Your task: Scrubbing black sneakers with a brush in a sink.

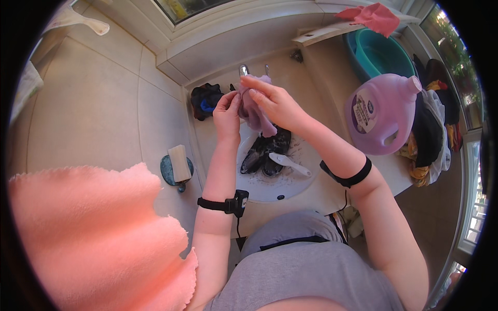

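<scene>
Below the chrome faucet (244, 70), both my hands are on a limp lavender cloth (254, 115) that hangs over the back of the white sink (259, 195). My left hand (228, 111) pinches its left edge between thumb and fingers. My right hand (276, 103) grips its upper part, fingers long and pressed together, partly hiding it. Under the cloth, dark wet items (277, 145), perhaps shoes, lie in the basin. A white brush (290, 164) with a long handle rests against them. Dark specks and wet streaks mark the basin.
Left of the sink, a pale soap bar (179, 163) lies on a teal dish (167, 170). Dark cloth (203, 99) is bunched behind it. On the right stand a purple jug (381, 111), teal basins (381, 52) and piled clothes (430, 129). A pink towel (98, 228) hangs near left.
</scene>
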Demonstrator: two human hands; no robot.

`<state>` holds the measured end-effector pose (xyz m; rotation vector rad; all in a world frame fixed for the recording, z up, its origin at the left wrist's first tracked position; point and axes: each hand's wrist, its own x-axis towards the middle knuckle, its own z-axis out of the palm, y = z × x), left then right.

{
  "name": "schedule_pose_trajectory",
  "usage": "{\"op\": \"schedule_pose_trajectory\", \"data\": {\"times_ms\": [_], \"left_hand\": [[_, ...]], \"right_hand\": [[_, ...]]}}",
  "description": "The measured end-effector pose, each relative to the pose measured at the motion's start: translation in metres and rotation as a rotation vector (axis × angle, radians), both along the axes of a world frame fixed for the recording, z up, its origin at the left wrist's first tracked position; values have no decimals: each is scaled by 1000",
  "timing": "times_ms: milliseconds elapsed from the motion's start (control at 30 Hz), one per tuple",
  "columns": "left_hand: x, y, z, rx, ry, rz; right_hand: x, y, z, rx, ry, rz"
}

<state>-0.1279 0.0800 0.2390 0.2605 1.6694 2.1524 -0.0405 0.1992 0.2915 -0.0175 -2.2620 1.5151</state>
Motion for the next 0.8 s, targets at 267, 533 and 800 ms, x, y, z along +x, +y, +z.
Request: {"op": "schedule_pose_trajectory", "data": {"times_ms": [267, 533, 800], "left_hand": [[0, 6, 0, -176, -27, 3], [5, 7, 9, -114, 210, 207], [-6, 10, -8, -56, 364, -57]], "right_hand": [[-21, 14, -8, -147, -48, -72], [-20, 13, 2, -60, -177, -15], [1, 10, 0, 60, 0, -221]]}}
